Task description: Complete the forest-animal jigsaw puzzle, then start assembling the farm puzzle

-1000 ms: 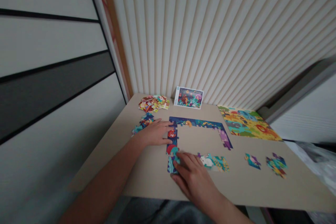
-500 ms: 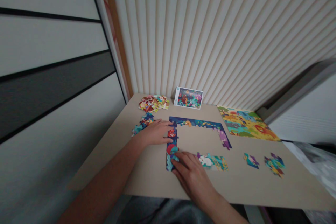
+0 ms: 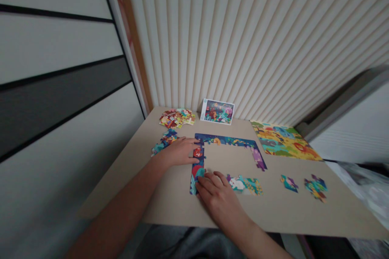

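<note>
A partly joined jigsaw puzzle border [image 3: 234,141] lies on the table, with a dark blue top edge, a left side and a short purple right side. My left hand [image 3: 178,153] rests on its left side, fingers spread over the piece with a red animal. Over the lower left corner pieces [image 3: 193,186] lies my right hand [image 3: 221,198], fingers stretched and pressing down, hiding part of them. Just right of those fingers is a joined strip with a white rabbit [image 3: 237,184] and yellow plants. Some of that strip is behind the hand.
Loose dark puzzle pieces [image 3: 165,139] lie left of the border, below a pile of brighter pieces [image 3: 176,118]. A picture card [image 3: 217,111] leans on the pleated blind. A finished animal puzzle [image 3: 284,139] lies at right, with small clusters [image 3: 316,187] nearer the edge.
My right hand has shifted slightly left and up, its fingers flatter over the corner pieces. My left hand stays in place on the border. The whole view has moved a little.
</note>
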`<state>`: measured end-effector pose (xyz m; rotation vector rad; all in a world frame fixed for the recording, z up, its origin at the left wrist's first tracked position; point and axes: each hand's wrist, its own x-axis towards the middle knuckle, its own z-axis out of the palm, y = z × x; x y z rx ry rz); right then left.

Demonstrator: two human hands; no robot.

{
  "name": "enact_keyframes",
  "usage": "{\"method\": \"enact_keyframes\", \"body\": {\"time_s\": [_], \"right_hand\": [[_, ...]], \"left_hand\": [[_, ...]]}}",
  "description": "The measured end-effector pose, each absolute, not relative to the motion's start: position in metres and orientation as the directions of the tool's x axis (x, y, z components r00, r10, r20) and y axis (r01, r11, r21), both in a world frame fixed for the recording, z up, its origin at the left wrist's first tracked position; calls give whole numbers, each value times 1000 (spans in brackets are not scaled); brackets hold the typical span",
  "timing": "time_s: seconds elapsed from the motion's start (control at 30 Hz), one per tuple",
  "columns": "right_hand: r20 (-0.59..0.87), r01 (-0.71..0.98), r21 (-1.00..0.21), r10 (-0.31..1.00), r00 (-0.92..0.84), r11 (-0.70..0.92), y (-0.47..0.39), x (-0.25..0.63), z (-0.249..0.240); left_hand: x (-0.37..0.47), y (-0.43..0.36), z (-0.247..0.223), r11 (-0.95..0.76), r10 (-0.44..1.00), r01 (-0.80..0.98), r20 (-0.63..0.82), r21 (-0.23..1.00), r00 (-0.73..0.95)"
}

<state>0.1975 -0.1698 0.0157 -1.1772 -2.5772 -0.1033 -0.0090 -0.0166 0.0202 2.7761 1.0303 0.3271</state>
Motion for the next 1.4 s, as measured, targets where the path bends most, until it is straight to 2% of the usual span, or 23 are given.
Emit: {"method": "enact_keyframes", "body": {"time_s": [0.1,0.27,0.37,0.57,0.77,0.97,1.2,1.3,1.4], "right_hand": [[277,751,-64,735,-619,657,-169,197,19],[343,760,-188,767,-543,622,-190,208,27],[331,797,-234,816,-474,557,-212,239,26],[391,911,-151,870,-302,384,-230,324,3],[323,915,-127,888,-327,383,-230,343,-5],[294,924,-133,905,-308,358,-235,337,3],[309,928,-173,912,-268,331,-249,327,6],[395,932,-258,908,-141,256,-247,345,1],[500,952,-294,862,81,81,-236,387,-4]], "left_hand": [[-8,-17,20,-745,663,629,143,221,735],[-6,-18,22,-766,642,615,161,189,750],[-1,-25,31,-789,614,599,206,137,762],[2,-91,46,-825,557,561,248,58,793],[-21,-162,16,-773,610,632,334,51,719],[-33,-173,-20,-746,627,663,399,61,669],[-38,-165,-32,-758,564,649,437,-62,701],[-40,-163,-34,-759,550,645,447,-86,706],[-40,-163,-34,-757,549,646,440,-100,711]]}}
